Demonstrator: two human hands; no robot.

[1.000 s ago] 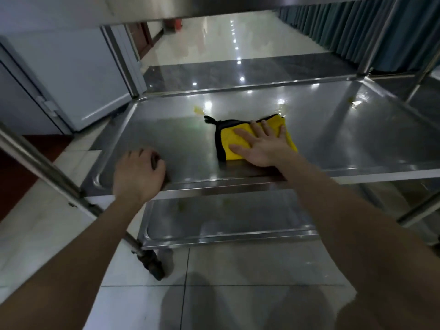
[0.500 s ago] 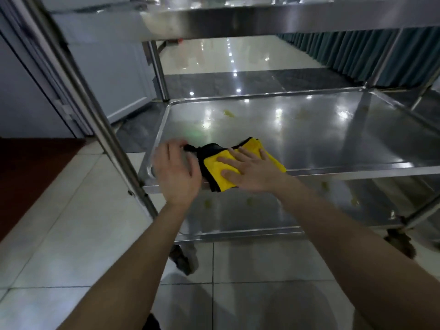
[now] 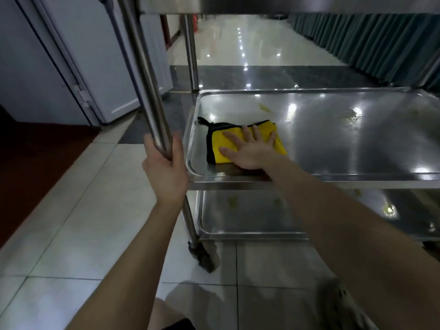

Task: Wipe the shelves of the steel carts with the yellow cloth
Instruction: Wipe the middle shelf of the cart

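Note:
A folded yellow cloth [image 3: 221,145] with a black edge lies at the near left corner of the steel cart's middle shelf [image 3: 333,139]. My right hand [image 3: 252,151] presses flat on the cloth with fingers spread. My left hand [image 3: 164,167] grips the cart's near left upright post [image 3: 147,86], fingers and thumb wrapped round it. Yellowish smears mark the middle shelf further back and to the right. The bottom shelf [image 3: 250,213] below also carries yellowish spots. The top shelf runs along the upper edge of the view.
A castor wheel [image 3: 204,258] stands under the near left post on the pale tiled floor. Grey doors [image 3: 95,55] line the left side, with a dark red floor strip beside them. Teal pleated curtains [image 3: 369,39] run along the right. My knee shows at the bottom.
My left hand left the middle shelf's rim and took hold of the upright post. My right hand kept pressing the cloth, which slid to the shelf's left corner.

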